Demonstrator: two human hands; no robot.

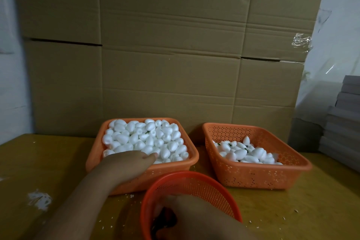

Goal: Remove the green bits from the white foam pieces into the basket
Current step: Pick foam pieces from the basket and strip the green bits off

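1. Foam pieces [145, 141], white and egg-shaped, heap the left orange basket [93, 154] almost to its rim; it stands on the tabletop at about 11 o'clock from the round red basket [191, 185].
2. Yellow-brown tabletop [58, 171] carries white crumbs, thickest around the baskets, and a pale smear [40, 198] at the 9 o'clock edge of the scene.
3. Stacked cardboard cartons [165, 45] wall off the far side of the table, with clear plastic sheeting [331, 45] hanging at 2 o'clock and a pile of flat grey boards [342, 122] at 3 o'clock.
4. Right orange basket [292, 173], perforated, sits at 1 o'clock from the red one and holds a shallower layer of foam pieces [247, 152], several with dark green bits [230, 144] showing among them.
5. Left hand [128, 163] reaches over the near rim of the left basket, its fingertips [153, 155] touching the foam at the 6 o'clock edge of the heap; whether they grip a piece cannot be told.
6. Right hand [194, 218] lies inside the red basket at 6 o'clock, fingers bent downward over dark matter on its floor; what they hold, if anything, is hidden.
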